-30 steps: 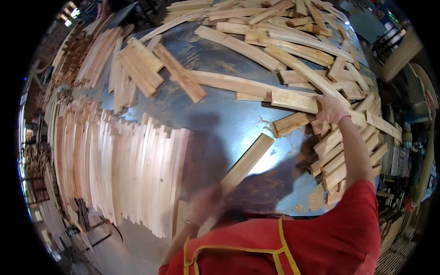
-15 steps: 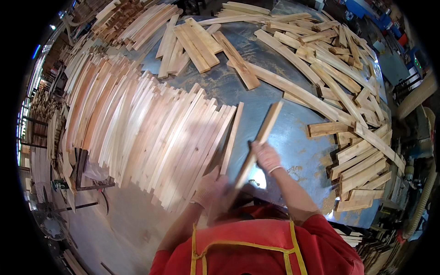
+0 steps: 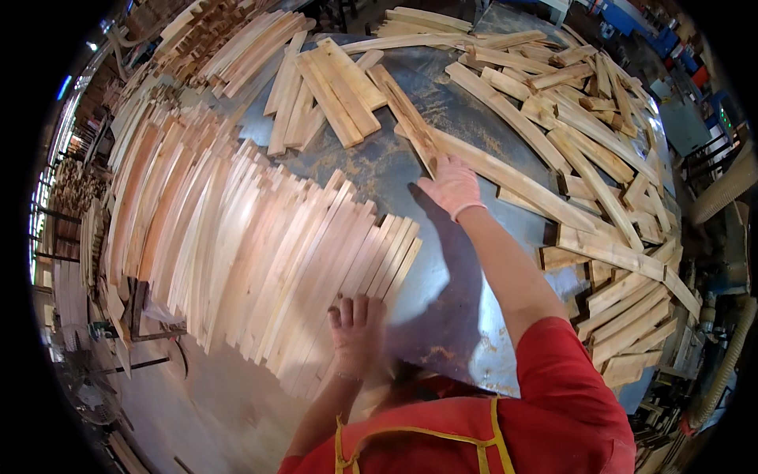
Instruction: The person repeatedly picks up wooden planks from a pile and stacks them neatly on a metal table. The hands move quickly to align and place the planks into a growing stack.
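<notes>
A person's left hand (image 3: 357,330) lay flat, fingers together, on the near end of a fanned row of pale wooden slats (image 3: 260,237) covering the left of the metal tabletop (image 3: 442,292). The gloved right hand (image 3: 452,186) reached far, fingers spread on a long plank (image 3: 410,118), beside a loose heap of planks (image 3: 600,158) at right.

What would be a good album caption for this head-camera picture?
Left hand presses on the fanned row of pale wooden slats while the gloved right hand touches a long wooden plank on the metal table.
</notes>
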